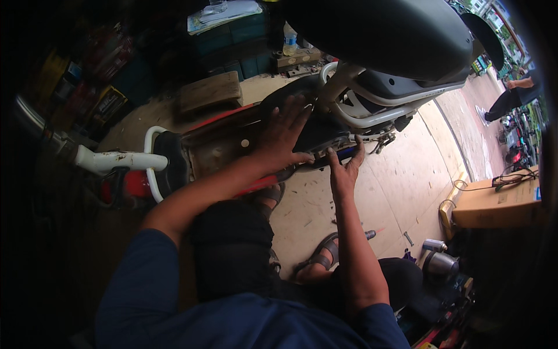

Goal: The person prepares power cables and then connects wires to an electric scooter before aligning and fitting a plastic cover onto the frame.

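Left hand [283,135] flat, fingers spread, pressing black panel [318,132] on scooter [372,75]. Right hand [344,168] open, fingertips at panel's lower edge. Panel lies directly under left palm, long axis left-right.

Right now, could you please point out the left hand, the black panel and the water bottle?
left hand [285,136], head view, back of the hand
black panel [321,132], head view, flat face
water bottle [289,41], head view, label
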`<act>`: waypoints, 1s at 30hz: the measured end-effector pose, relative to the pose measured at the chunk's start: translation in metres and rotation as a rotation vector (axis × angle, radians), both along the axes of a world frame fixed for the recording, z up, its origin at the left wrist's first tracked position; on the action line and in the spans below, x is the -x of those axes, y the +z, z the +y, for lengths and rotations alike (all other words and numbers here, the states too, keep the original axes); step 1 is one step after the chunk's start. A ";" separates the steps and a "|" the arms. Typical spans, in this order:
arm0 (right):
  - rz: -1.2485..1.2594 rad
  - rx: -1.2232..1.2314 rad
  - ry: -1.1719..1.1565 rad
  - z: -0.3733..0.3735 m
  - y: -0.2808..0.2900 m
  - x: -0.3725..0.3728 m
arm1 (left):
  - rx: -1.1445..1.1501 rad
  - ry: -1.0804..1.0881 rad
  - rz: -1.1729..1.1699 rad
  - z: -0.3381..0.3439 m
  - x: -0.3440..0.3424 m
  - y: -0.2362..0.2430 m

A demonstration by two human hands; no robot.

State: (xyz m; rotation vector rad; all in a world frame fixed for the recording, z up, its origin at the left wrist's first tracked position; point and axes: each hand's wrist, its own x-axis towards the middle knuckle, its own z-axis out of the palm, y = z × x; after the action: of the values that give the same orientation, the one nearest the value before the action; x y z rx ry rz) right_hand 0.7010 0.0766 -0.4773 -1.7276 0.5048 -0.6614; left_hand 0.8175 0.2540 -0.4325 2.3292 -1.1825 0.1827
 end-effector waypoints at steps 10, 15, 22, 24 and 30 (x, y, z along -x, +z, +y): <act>-0.032 -0.150 0.124 -0.020 -0.003 0.013 | 0.038 0.015 -0.058 -0.016 0.007 -0.010; 0.028 -0.093 0.006 -0.046 -0.004 -0.003 | 0.100 -0.069 -0.066 -0.004 0.000 -0.006; 0.178 0.140 0.150 -0.052 0.038 -0.030 | 0.373 0.241 0.098 0.018 -0.081 -0.015; 0.205 0.176 0.203 -0.055 0.046 -0.034 | 0.283 0.216 0.306 0.017 -0.101 -0.011; 0.495 0.277 0.357 -0.064 0.057 -0.043 | 0.349 0.146 0.308 0.017 -0.115 -0.021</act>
State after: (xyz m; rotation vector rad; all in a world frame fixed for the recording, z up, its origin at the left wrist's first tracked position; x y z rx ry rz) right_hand 0.7439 0.0123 -0.4201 -2.1884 0.4356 -0.0405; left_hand 0.9329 0.2707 -0.4538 2.0447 -0.7629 0.0701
